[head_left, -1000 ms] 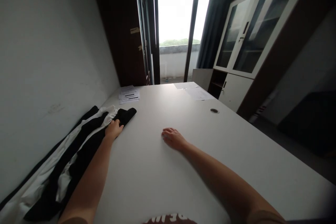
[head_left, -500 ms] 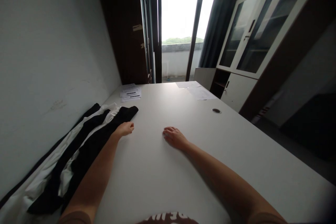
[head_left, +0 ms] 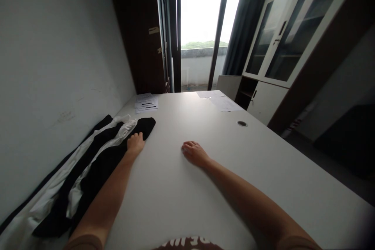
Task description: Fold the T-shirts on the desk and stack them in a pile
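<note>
My left hand (head_left: 136, 143) is on the edge of a long black garment (head_left: 102, 164), near its far end, with the fingers curled down and closed on the cloth. The garment looks like trousers, though its full shape is partly hidden by my left arm. Beside it toward the wall lie further long pieces of clothing, black and white, with a gathered edge on a white garment (head_left: 129, 125). My right hand (head_left: 195, 153) rests palm down on the white table (head_left: 175, 187), holding nothing, its fingers loosely bent and lying on the surface.
Papers (head_left: 146, 103) lie at the far left of the table, and more sheets (head_left: 224, 103) at the far right. A round cable hole (head_left: 242, 124) sits near the right edge. The wall (head_left: 73, 66) borders the left side; a glass-door cabinet (head_left: 272, 39) stands beyond at right.
My left hand has moved slightly left from over the bare table onto the black garment and closed on its edge. My right hand stays where it was.
</note>
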Demonstrator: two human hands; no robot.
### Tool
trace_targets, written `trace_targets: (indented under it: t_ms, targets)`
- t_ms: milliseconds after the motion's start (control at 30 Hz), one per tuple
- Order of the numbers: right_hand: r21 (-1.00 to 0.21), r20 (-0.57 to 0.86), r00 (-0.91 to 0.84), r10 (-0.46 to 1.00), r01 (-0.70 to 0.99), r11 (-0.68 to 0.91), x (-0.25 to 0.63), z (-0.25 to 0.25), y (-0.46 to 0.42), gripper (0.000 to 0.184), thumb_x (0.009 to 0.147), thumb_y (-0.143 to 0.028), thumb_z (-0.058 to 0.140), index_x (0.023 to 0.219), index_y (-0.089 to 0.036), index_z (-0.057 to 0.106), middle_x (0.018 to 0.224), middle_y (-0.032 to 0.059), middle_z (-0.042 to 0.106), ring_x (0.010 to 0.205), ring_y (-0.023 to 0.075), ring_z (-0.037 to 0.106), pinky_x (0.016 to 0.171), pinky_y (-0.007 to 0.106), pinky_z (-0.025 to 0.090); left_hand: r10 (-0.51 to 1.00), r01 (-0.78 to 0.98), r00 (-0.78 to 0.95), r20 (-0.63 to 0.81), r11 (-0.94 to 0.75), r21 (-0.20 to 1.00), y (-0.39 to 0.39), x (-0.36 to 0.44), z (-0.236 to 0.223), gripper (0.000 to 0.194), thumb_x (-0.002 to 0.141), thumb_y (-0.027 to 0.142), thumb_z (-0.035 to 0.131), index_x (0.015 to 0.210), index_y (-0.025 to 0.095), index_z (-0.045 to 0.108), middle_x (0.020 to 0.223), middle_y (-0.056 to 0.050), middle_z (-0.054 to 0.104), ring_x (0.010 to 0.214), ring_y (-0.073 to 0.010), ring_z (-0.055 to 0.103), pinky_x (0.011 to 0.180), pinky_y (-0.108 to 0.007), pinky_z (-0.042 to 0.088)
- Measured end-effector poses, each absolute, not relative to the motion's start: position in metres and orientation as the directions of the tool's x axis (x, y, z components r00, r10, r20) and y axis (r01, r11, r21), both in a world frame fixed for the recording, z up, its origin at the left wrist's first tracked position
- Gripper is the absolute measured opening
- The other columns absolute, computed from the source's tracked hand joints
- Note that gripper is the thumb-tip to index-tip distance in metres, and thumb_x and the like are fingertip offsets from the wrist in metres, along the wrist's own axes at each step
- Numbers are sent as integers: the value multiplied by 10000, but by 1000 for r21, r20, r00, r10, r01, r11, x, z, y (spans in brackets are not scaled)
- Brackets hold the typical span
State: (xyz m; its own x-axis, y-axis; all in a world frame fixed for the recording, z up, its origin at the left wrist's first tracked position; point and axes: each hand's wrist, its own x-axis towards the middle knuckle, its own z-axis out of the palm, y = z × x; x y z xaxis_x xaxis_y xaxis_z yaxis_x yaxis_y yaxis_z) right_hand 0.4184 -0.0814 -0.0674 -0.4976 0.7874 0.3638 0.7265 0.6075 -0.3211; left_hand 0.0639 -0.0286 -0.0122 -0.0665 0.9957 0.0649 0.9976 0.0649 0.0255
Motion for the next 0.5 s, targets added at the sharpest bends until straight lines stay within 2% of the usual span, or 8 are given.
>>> trace_targets:
  t_ms: [100,167,300,433,500]
  targets:
    - [-317,352,-481,803,746,585,414,-67,-82,236,967,-282,573,1164,-239,695,1264,93,663,1215,234,560,1066,401,408,996,994,80,-37,-77,80,-28,103,-13,209,924,274,538,1047,236,703,1019,-112,736,953,-263,684,830,-342,477]
    - [-328,348,-478,807,744,582,414,-68,-82,239,961,-276,581,1168,-236,693,1275,91,657,1215,228,558,1064,392,411,990,986,134,-48,-129,102,-24,120,-12,178,914,283,563,1002,252,714,998,-92,739,938,-246,683,809,-317,475]
    - [-360,356,-491,795,713,601,418,-70,-81,245,954,-275,602,1179,-240,691,1293,79,651,1226,217,556,1069,374,412,994,992,94,48,-98,85,-11,104,1,321,984,355,441,1168,221,668,1191,-147,683,1107,-305,633,898,-387,478]
    - [-343,370,-479,796,726,596,418,-68,-82,224,956,-280,600,1156,-240,694,1257,79,660,1201,227,560,1049,376,415,994,998,-38,104,43,-48,-6,38,0,497,913,491,549,1297,183,613,1350,-204,596,1277,-393,526,1001,-488,451]
    - [-317,380,-469,797,744,589,414,-67,-83,217,965,-279,582,1145,-230,693,1228,91,664,1180,239,561,1029,382,417,989,990,-123,83,129,-63,-8,3,-7,648,865,602,582,1353,176,585,1404,-227,566,1319,-427,501,1016,-510,444]
